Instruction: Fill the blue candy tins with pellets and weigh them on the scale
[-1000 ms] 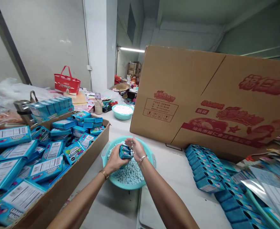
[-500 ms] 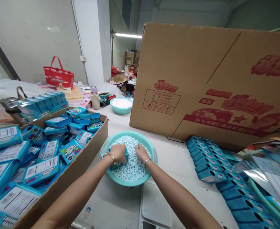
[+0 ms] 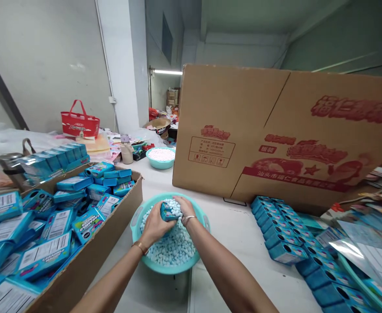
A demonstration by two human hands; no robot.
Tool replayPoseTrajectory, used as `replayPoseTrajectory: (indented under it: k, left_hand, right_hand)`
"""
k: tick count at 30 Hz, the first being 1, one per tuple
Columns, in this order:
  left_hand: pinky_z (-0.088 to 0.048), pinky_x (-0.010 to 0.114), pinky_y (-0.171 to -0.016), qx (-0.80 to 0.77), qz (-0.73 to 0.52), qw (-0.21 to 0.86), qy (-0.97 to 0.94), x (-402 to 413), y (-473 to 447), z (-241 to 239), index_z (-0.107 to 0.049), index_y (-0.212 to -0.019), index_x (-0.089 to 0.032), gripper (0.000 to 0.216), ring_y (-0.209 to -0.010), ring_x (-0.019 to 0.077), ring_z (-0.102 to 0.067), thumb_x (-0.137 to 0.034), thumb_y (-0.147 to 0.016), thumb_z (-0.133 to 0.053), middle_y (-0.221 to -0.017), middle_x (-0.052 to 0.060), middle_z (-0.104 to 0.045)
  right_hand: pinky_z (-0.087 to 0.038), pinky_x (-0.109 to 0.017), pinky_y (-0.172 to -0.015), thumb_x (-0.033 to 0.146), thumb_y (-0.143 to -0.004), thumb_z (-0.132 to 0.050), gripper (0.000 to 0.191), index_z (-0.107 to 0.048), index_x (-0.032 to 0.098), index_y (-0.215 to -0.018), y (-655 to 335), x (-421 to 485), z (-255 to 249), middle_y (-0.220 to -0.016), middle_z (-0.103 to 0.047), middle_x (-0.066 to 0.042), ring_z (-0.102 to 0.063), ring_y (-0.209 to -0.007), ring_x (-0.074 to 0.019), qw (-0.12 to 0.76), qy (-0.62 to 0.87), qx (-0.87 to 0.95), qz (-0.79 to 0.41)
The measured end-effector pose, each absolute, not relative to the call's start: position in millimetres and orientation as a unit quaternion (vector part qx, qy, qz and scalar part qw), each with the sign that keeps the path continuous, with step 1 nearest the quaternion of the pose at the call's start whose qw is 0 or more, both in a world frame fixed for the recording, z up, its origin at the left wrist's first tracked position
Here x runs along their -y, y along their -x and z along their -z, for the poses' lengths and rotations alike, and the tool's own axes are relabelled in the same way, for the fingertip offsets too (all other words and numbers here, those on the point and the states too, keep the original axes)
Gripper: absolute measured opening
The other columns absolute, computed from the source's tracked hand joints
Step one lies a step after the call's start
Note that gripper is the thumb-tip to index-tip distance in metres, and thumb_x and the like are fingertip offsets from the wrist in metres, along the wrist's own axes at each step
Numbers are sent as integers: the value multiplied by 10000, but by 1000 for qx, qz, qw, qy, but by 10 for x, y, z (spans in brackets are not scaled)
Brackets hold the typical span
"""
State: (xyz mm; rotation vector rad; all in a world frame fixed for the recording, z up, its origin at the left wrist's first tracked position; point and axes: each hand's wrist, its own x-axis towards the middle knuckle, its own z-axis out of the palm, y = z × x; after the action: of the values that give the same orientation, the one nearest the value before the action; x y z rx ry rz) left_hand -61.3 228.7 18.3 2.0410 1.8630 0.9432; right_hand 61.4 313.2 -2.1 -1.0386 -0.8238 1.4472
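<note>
Blue box: held over the near basin, at its middle; the box sits in the left hand, thumb and fingers gripping its sides.
Right hand: cupped at the box's right side, fingers bent around pale blue pellets heaped there (how tightly they press, I cannot tell).
Pellets: could spill if the cupped fingers part or the box tips; most would probably drop back into the basin, some perhaps over its rim.
Box walls: might buckle if the left hand squeezes too hard.
White table: pale top, with an open carton of blue boxes on the left, rows of boxes on the right, a large cardboard box beyond.
Room: grey wall far left, white pillar, lit tube at the far end.
</note>
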Motion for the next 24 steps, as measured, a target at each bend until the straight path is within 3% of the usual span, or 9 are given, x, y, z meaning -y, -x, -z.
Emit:
replayPoseTrajectory:
  k: [17,24]
  left_hand:
    - [-432,470,-957,-608,-347,71,-710,-2253,775,-196,-518,-1205,-179,612,-1021,331,-639,-313,-640,-714,-1063,97,-681]
    - [-392,500,-1026,-587,-342,77,-729,-2212,746,-173,-517,-1203,-192,607,-1049,326,-634,-281,-634,-709,-1089,89,-676]
  right_hand:
    - [-448,-286,-690,299,-566,-723,137,-675,178,-606,-482,-2978,-168,-666,-675,-9,-595,-706,-187,559,433,357,-611]
    - [-441,-282,-659,310,-560,-728,151,-672,185,-623,-467,-2875,-89,-656,-668,-9,-591,-690,-189,567,437,337,-612]
